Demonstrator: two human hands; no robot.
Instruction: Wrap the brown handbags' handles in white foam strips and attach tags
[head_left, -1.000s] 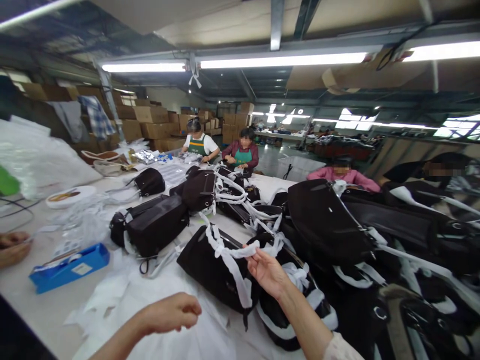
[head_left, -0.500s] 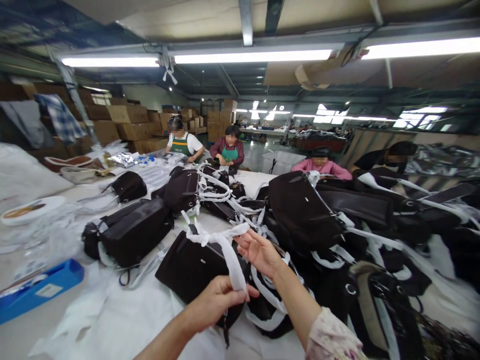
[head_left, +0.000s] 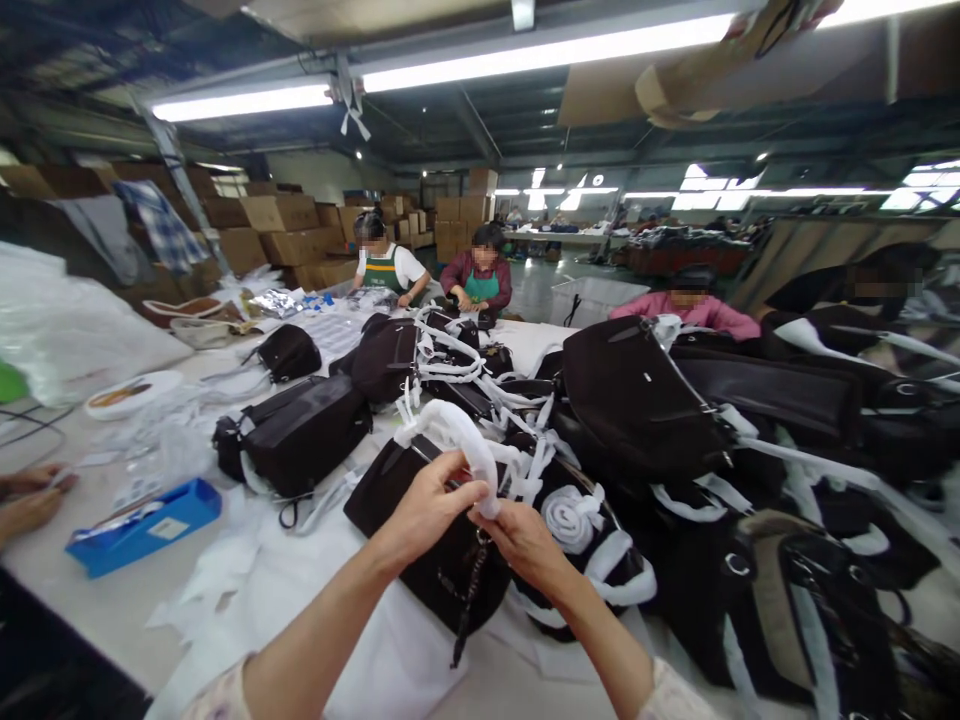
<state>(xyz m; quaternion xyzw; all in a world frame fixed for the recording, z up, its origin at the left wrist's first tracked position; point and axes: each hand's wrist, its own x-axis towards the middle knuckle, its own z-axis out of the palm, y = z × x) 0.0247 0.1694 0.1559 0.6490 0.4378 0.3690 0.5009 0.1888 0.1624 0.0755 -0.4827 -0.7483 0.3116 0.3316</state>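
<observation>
A black handbag [head_left: 390,490] lies tilted in front of me, and its handle [head_left: 450,425], covered in white wrapping, arches up from its top. My left hand [head_left: 431,495] pinches the wrapped handle between thumb and fingers. My right hand [head_left: 521,540] grips the same handle at its lower right end, fingers closed. A dark tassel or chain [head_left: 469,600] hangs below the hands over the bag's side. Just right of my right hand, a coil of white wrapping strip [head_left: 570,515] rests on another black bag.
Several black bags with wrapped straps crowd the table, including a large one [head_left: 637,410] at right and another [head_left: 300,445] at left. A blue box [head_left: 146,525] stands at left, near a co-worker's hands [head_left: 34,500]. Several co-workers, one in green apron [head_left: 379,272], sit across.
The view has swung left. Both hands have come together on the handle; the white strip that hung loose between them now lies around it. A co-worker's hands now show at left.
</observation>
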